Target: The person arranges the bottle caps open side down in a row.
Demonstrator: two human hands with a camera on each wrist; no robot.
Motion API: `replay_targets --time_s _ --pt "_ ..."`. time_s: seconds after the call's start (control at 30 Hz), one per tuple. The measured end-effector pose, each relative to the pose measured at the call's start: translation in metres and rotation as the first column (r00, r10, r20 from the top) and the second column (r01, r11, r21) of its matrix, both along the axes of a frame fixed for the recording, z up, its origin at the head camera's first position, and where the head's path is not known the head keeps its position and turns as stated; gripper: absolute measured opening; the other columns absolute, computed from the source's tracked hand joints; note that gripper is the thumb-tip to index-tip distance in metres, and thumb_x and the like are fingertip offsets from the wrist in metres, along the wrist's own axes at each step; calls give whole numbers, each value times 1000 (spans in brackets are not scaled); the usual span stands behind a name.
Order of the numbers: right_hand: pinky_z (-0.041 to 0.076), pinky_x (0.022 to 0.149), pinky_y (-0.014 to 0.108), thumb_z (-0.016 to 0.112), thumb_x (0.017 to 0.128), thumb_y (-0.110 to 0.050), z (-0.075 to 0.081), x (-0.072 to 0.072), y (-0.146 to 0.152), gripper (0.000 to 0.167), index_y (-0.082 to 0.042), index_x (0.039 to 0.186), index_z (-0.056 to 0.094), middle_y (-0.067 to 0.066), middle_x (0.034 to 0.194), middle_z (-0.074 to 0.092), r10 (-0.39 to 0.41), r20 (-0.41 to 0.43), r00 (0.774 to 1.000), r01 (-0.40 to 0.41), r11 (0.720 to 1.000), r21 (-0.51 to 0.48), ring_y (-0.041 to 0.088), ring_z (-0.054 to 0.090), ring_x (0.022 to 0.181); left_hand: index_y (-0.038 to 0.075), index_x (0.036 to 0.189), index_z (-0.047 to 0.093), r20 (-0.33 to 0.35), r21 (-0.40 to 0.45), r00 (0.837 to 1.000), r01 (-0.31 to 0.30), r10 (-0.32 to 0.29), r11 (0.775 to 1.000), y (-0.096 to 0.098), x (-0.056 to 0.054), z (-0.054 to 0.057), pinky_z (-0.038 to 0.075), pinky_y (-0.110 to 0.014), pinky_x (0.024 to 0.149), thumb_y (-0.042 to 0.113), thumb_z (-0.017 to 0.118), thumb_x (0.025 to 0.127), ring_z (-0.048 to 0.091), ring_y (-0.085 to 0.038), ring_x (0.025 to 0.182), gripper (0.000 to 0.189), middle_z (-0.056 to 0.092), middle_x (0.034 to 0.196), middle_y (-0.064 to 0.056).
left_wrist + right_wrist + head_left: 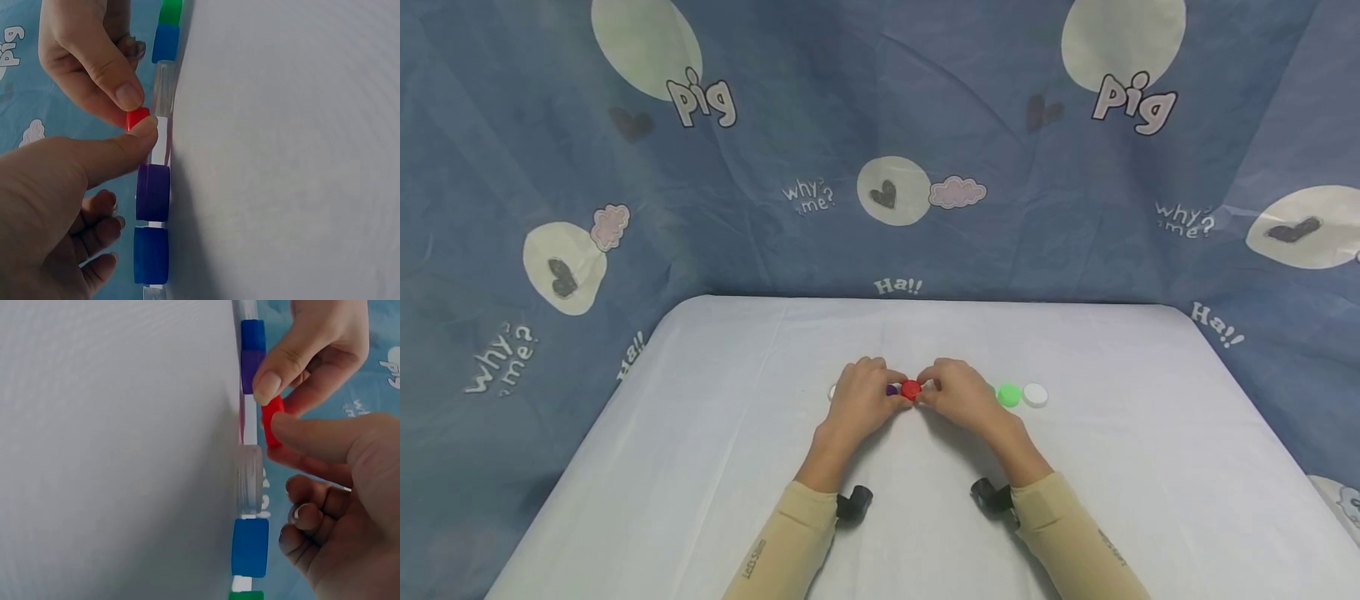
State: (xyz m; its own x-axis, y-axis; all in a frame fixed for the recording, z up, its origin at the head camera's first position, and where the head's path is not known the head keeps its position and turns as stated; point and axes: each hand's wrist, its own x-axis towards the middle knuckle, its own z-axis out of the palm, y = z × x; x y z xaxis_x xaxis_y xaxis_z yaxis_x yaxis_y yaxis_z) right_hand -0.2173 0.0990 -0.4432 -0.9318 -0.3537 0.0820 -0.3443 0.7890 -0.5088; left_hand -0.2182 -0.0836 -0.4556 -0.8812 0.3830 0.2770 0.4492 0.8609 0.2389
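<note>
A small red bottle cap (911, 390) is between my hands near the table's middle. My left hand (861, 396) pinches it from the left with thumb and fingers; my right hand (964, 396) pinches it from the right. In both wrist views the red cap is held just above the tabletop, partly covered by the thumbs. Beside the left hand, a purple cap (153, 192) and a blue cap (151, 255) stand in a row. Next to the right hand are a clear cap (250, 480) and another blue cap (250, 547).
To the right, the row runs on with a bright green cap (1009, 395) and a white or clear cap (1035, 395). Another pale cap (832, 392) peeks out left of the left hand. A white cloth (625, 500) covers the table; a blue printed curtain (820, 100) hangs behind.
</note>
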Motion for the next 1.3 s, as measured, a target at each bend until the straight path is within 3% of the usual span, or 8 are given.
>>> replay_targets --time_s 0.2,0.33,0.63,0.93,1.1,1.3 --pt "42 63 29 74 84 -12 0 1 -3 16 -10 99 78 0 77 61 -23 -9 1000 23 999 26 15 49 68 26 97 81 -12 -31 1000 -13 13 999 2 0 -1 39 -34 66 40 86 73 50 -15 70 28 61 74 3" --pt "46 66 30 73 83 -11 -2 1 -4 16 -10 99 78 1 80 64 -42 -9 999 42 999 27 15 51 69 23 98 81 15 -22 1000 -18 19 1000 4 1 -1 40 -34 68 36 86 74 50 -16 72 27 62 76 2" --pt "54 81 39 71 85 -10 -4 1 -5 17 -11 100 78 5 93 72 -80 6 997 80 996 29 17 59 80 22 96 81 11 -27 999 -44 45 999 7 2 -3 38 -32 69 35 84 77 48 -15 70 23 62 74 2" --pt "54 82 38 72 85 -10 -5 1 -5 17 -11 100 78 4 93 72 -78 -2 997 78 997 19 16 60 80 22 97 81 20 -31 998 -50 51 998 7 2 -2 40 -34 72 35 83 78 51 -16 73 23 64 76 2" --pt "55 82 39 71 85 -12 -4 1 -8 19 -10 103 77 5 95 72 -66 0 998 66 998 17 17 59 80 22 103 80 48 -38 995 -91 93 995 2 5 -2 39 -34 73 36 84 77 51 -17 76 30 64 80 1" --pt "48 70 32 73 84 -14 -3 1 -11 22 -12 105 77 3 91 69 -66 2 998 66 997 39 15 54 73 23 110 77 27 -49 995 -91 93 995 -5 5 -1 41 -35 77 40 85 74 55 -19 81 41 68 88 -1"
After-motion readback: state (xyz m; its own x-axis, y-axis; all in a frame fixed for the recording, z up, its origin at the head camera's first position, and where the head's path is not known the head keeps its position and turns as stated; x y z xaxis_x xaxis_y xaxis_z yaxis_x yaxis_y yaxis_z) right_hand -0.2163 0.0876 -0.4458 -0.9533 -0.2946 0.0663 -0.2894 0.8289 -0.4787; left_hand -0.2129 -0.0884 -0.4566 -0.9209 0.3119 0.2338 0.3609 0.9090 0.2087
